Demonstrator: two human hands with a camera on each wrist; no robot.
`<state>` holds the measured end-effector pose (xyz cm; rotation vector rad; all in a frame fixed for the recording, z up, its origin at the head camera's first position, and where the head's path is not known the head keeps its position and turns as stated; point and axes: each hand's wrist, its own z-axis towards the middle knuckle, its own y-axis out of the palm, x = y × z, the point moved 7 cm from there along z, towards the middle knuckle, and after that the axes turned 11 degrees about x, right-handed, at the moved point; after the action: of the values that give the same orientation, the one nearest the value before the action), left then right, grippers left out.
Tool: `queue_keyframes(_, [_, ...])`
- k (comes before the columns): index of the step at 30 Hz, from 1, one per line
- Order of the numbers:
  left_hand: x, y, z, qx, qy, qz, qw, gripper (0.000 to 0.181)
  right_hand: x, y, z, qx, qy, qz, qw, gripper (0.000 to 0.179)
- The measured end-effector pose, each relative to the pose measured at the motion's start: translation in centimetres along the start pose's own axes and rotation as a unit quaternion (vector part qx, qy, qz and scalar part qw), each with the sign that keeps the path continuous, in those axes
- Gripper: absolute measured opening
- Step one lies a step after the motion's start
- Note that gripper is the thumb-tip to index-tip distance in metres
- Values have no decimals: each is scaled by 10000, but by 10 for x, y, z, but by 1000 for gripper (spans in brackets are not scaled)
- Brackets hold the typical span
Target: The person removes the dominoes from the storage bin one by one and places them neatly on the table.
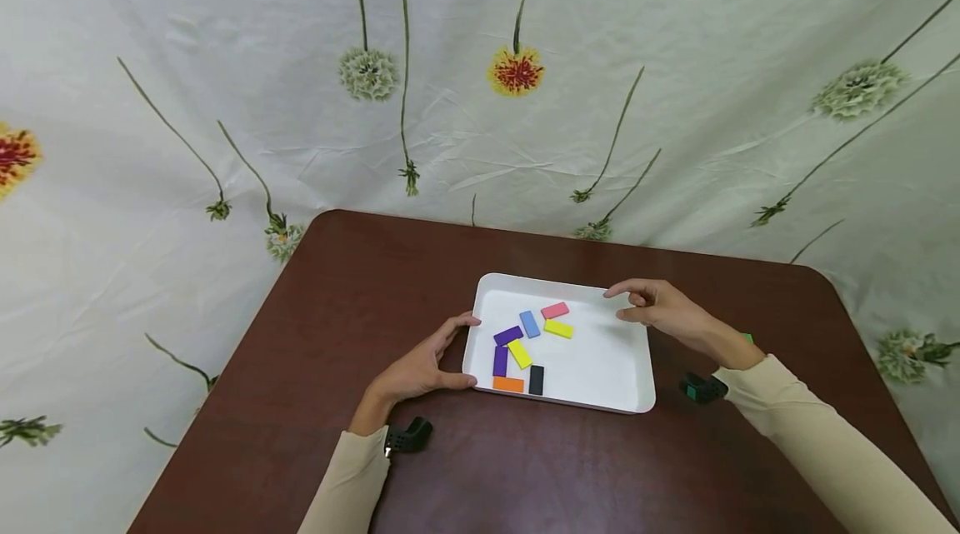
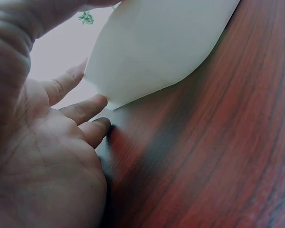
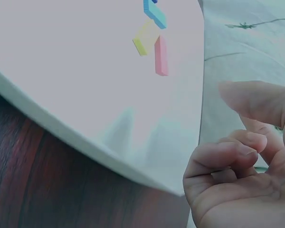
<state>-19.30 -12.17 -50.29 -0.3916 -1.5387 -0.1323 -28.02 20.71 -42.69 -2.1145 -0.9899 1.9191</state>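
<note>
A white rectangular tray [image 1: 600, 359] lies on the table with several small coloured blocks in its left half. Purple [image 1: 507, 336], blue [image 1: 529, 324], pink [image 1: 555, 311] and yellow blocks [image 1: 558, 328] lie loosely scattered. An orange block [image 1: 508, 385] and a black block [image 1: 536, 380] sit by the near wall. My left hand [image 1: 416, 363] spans the tray's left side, fingertips touching its outer wall and thumb at the near corner. Over the tray's far right corner, my right hand [image 1: 667, 313] holds nothing; its index finger points left and the other fingers curl toward the palm.
The dark reddish-brown table [image 1: 360, 284] extends around the tray. A flower-printed white cloth [image 1: 450, 126] hangs behind its far edge. Something small and green [image 1: 747, 337] shows partly behind the right wrist. Dark wrist devices [image 1: 408, 436] are worn on both arms.
</note>
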Motion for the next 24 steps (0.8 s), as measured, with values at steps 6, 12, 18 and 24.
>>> queue_keyframes(6, [-2,0,1,11,-27,110,9999,86,-5,20,11,-218,2,3,9998,36])
queue_keyframes(12, [-2,0,0,14,-128,126,9998,86,-9,41,19,-562,-38,-143,9983,34])
queue_keyframes(18, [-1,0,-2,30,-120,117,9999,87,-10,58,29,-1149,-183,-439,9922,35])
queue_keyframes(24, [-1,0,-1,40,-120,85,9999,87,-6,70,40,-1601,-308,-695,9842,37])
